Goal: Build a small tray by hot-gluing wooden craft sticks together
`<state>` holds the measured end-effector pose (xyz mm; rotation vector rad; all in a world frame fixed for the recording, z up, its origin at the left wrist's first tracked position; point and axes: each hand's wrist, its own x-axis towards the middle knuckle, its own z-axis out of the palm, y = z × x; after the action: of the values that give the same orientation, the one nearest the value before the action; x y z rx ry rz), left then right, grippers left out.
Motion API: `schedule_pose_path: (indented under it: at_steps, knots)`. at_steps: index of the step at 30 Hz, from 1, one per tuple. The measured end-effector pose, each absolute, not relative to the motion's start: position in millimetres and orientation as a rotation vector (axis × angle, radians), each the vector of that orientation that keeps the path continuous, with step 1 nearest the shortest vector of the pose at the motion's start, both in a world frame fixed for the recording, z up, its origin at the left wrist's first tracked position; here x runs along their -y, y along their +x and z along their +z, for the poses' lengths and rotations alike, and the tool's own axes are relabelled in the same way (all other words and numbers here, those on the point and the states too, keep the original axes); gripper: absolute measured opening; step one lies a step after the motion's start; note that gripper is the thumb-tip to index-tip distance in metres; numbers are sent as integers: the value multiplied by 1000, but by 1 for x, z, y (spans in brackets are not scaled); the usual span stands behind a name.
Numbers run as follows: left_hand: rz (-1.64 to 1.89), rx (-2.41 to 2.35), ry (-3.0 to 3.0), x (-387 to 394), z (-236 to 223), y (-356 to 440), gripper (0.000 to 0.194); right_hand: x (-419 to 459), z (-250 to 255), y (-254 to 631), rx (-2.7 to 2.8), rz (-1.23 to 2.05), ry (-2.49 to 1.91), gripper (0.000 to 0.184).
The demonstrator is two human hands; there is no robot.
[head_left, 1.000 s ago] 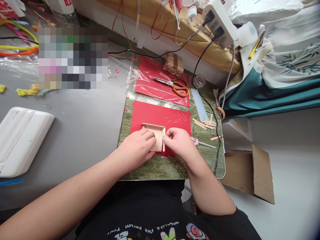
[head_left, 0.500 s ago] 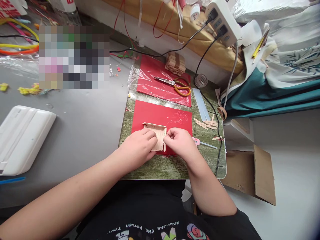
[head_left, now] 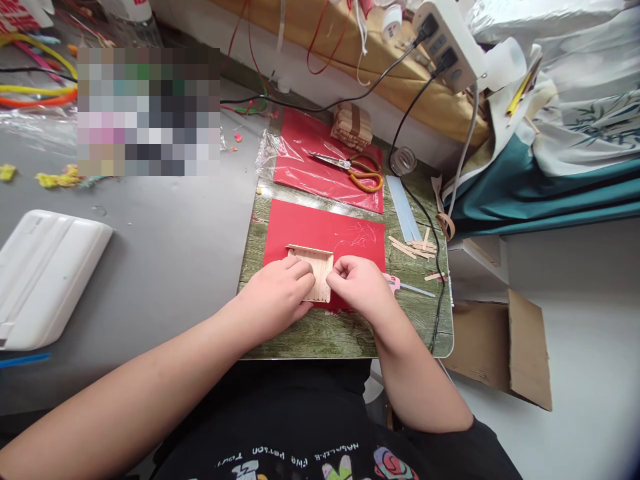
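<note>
A small flat panel of glued wooden craft sticks (head_left: 316, 265) lies on a red sheet of paper (head_left: 325, 230) on a green wood-patterned board (head_left: 345, 333). My left hand (head_left: 277, 293) rests on the panel's left and near side, fingers curled and pressing down on it. My right hand (head_left: 361, 283) is closed in a pinch at the panel's right edge, fingertips on an upright stick there. A pink tool (head_left: 395, 285) lies just right of that hand.
Orange-handled scissors (head_left: 357, 172) lie on a second red sheet in plastic wrap. A bundle of sticks (head_left: 353, 125), loose stick pieces (head_left: 415, 248), glue sticks (head_left: 404, 208), a power strip (head_left: 447, 43) with cables, a white case (head_left: 43, 273) and a cardboard box (head_left: 505, 347) surround the board.
Both hands stay on the stick panel; only the camera has shifted slightly.
</note>
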<state>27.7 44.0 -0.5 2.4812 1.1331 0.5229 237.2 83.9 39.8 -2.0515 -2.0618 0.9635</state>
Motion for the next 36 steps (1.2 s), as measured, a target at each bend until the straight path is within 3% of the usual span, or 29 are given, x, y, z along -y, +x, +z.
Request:
schedule_pose_path:
  at_steps: [36]
  knots:
    - [517, -1143, 2466, -43, 0, 28, 7, -84, 41, 235, 2009, 1010, -2062, 16]
